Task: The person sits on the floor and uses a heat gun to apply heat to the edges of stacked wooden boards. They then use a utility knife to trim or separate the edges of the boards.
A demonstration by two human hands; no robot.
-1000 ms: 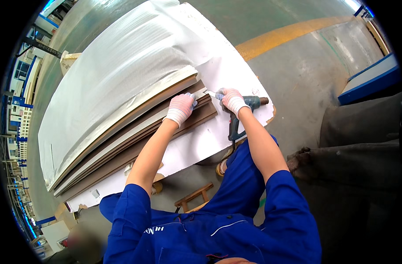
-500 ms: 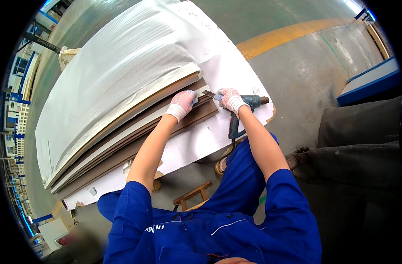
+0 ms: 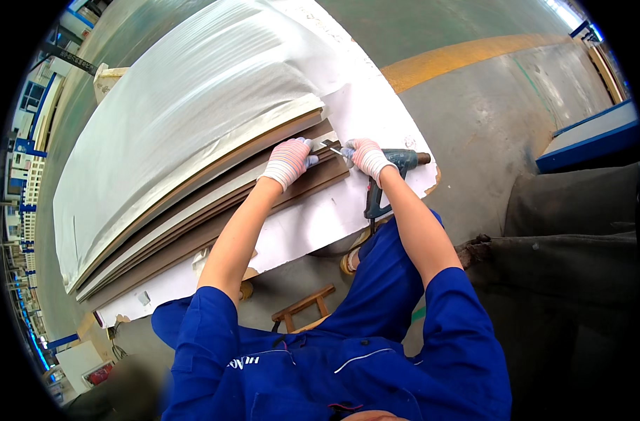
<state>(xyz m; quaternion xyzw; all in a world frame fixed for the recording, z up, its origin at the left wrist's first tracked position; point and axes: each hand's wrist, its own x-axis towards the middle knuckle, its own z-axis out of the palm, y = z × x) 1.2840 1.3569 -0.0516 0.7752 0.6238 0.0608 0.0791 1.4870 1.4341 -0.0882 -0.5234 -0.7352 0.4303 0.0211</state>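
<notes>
We see a tall stack of boards (image 3: 214, 203) under a white plastic sheet (image 3: 186, 105), and a heat gun (image 3: 390, 175) lying on the white panel (image 3: 320, 224) beside our right wrist. Our left hand (image 3: 286, 161), gloved, presses flat-fingered on the stack's corner. Our right hand (image 3: 365, 156) grips a small blade (image 3: 334, 148) against that corner, both arms outstretched.

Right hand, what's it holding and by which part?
The right hand holds a small blade-like tool by its rear end, tip toward the left hand on the board edge. The exact grip is too small to tell.
</notes>
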